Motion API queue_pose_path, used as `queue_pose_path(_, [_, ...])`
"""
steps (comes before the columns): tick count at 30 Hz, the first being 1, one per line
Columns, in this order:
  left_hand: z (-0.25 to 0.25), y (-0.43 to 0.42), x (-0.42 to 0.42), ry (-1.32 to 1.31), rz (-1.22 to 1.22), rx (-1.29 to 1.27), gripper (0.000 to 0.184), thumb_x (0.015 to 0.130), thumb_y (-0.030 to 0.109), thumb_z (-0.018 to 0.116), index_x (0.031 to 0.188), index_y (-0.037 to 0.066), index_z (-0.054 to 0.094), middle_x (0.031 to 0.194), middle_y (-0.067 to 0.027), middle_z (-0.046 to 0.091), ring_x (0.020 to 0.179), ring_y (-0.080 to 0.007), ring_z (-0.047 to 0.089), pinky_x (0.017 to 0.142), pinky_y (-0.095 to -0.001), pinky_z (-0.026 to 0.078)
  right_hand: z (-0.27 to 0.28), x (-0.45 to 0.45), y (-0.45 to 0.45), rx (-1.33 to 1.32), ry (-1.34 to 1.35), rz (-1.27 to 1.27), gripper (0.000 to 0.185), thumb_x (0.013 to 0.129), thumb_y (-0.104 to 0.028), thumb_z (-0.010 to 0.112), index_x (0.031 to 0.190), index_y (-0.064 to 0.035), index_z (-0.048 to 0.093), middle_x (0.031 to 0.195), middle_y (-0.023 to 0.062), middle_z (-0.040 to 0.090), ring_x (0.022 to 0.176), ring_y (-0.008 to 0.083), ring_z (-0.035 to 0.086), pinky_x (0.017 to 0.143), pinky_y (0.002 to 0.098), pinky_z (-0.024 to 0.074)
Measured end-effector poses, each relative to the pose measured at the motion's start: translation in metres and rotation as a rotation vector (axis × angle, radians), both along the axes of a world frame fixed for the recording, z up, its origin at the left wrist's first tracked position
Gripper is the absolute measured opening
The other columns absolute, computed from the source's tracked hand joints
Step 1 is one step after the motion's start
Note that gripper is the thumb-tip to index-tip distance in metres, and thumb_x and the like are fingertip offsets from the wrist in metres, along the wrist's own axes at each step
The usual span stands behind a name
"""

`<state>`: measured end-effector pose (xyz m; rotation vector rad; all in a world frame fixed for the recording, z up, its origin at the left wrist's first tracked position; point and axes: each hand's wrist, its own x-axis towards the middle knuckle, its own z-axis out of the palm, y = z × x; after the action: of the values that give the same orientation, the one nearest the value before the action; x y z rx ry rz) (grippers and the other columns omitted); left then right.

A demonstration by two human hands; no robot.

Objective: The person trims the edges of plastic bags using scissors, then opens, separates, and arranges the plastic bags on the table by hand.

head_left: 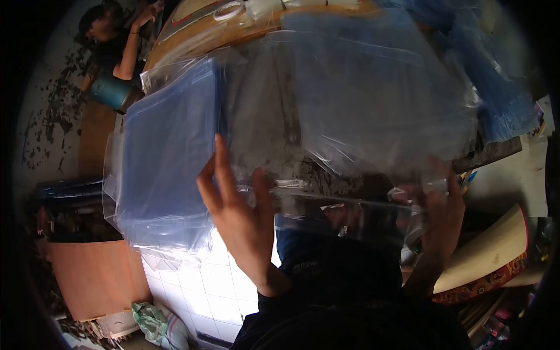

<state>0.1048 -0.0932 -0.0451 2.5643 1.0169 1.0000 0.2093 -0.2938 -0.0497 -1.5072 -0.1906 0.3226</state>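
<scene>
My left hand (238, 216) is upright with its fingers apart, next to the right edge of a neat stack of clear bluish plastic bags (166, 151). A thin transparent plastic sheet (361, 213) stretches between my two hands, its lower edge hanging before my body. Whether my left fingers touch that sheet is hard to see. At its right end, my right hand (440, 216) has its fingers bent on the plastic, which partly covers them. Beyond the hands lies another loose pile of clear plastic bags (379, 87), slightly crumpled along its near edge.
The worn dark table (335, 185) carries both piles. More bluish plastic (496, 87) drapes over its right side. At the back are a tape roll (229, 10) and a wooden surface (192, 38). Another person (119, 44) sits at far left. A curved board (490, 251) leans at right.
</scene>
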Motion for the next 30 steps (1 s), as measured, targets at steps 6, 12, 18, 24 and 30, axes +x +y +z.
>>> queue_pose_path(6, [0.001, -0.023, -0.002, -0.403, -0.285, -0.141, 0.066, 0.065, -0.012, 0.058, 0.126, 0.001, 0.035, 0.090, -0.0101, 0.066, 0.092, -0.0245, 0.060, 0.096, -0.0451, 0.032, -0.006, -0.007, 0.005, 0.012, 0.012, -0.020, 0.052, 0.084, -0.004, 0.050, 0.131, -0.0032, 0.027, 0.121, 0.0209, 0.043, 0.081, 0.0294, 0.063, 0.052, 0.0294, 0.0568])
queue_pose_path(12, [-0.011, -0.043, 0.001, -0.136, -0.271, 0.136, 0.039, 0.067, -0.007, 0.062, 0.104, 0.003, 0.051, 0.093, -0.0015, 0.066, 0.080, -0.0124, 0.064, 0.096, -0.0456, 0.033, -0.003, -0.007, 0.004, 0.017, 0.066, 0.000, 0.054, 0.085, -0.005, 0.048, 0.134, -0.0036, 0.022, 0.116, 0.0220, 0.046, 0.082, 0.0310, 0.063, 0.051, 0.0309, 0.0570])
queue_pose_path(18, [-0.020, -0.052, 0.001, -0.049, -0.281, 0.231, 0.025, 0.071, -0.005, 0.064, 0.092, 0.006, 0.057, 0.093, -0.0013, 0.066, 0.075, -0.0099, 0.064, 0.094, -0.0424, 0.038, -0.005, -0.008, 0.008, -0.009, 0.032, -0.029, 0.052, 0.086, -0.006, 0.048, 0.133, -0.0042, 0.025, 0.102, 0.0185, 0.054, 0.080, 0.0288, 0.064, 0.053, 0.0315, 0.0566])
queue_pose_path(24, [-0.019, -0.053, 0.001, -0.038, -0.306, 0.195, 0.025, 0.072, -0.004, 0.064, 0.093, 0.006, 0.057, 0.094, -0.0021, 0.066, 0.075, -0.0107, 0.065, 0.091, -0.0415, 0.038, -0.014, -0.009, 0.010, -0.050, -0.028, -0.069, 0.054, 0.085, -0.017, 0.051, 0.133, -0.0078, 0.027, 0.092, 0.0161, 0.059, 0.074, 0.0248, 0.064, 0.047, 0.0278, 0.0528])
queue_pose_path(30, [-0.017, -0.052, 0.001, -0.111, -0.330, 0.143, 0.024, 0.072, -0.006, 0.062, 0.092, 0.004, 0.055, 0.092, -0.0052, 0.066, 0.077, -0.0155, 0.065, 0.092, -0.0427, 0.038, -0.014, -0.007, 0.010, -0.035, -0.045, -0.061, 0.055, 0.085, -0.017, 0.052, 0.133, -0.0073, 0.027, 0.090, 0.0149, 0.059, 0.073, 0.0246, 0.064, 0.047, 0.0277, 0.0529])
